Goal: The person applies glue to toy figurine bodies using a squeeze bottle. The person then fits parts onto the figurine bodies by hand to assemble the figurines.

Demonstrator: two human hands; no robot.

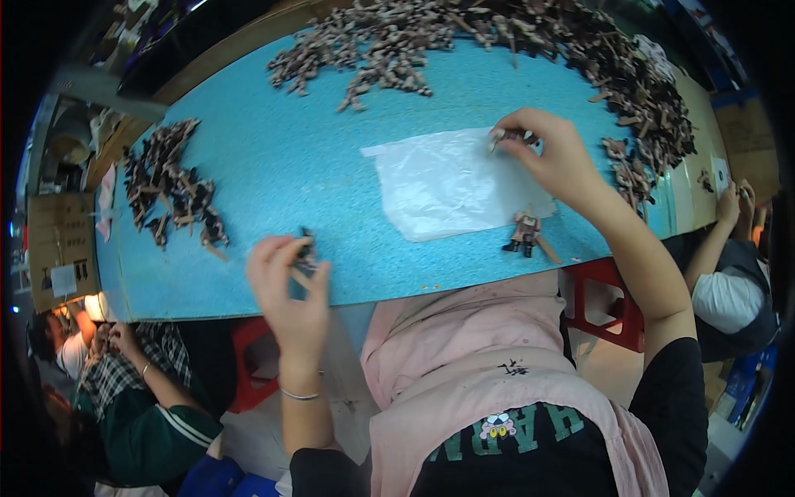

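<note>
My left hand, raised over the near left part of the blue tabletop, pinches a small dark toy figure with a tan strip-like part. Between the thumb and fingers of my right hand is a small brown figure piece; its exact shape is partly hidden. That hand is above the right side of a flat clear plastic bag. Below it, one brown and black toy figure lies close to the bag's lower right corner, by the table's near edge.
Heaps of similar figures lie along the far side, at the far right and at the left. A cardboard box stands past the left end. Other people sit at both sides, near red stools.
</note>
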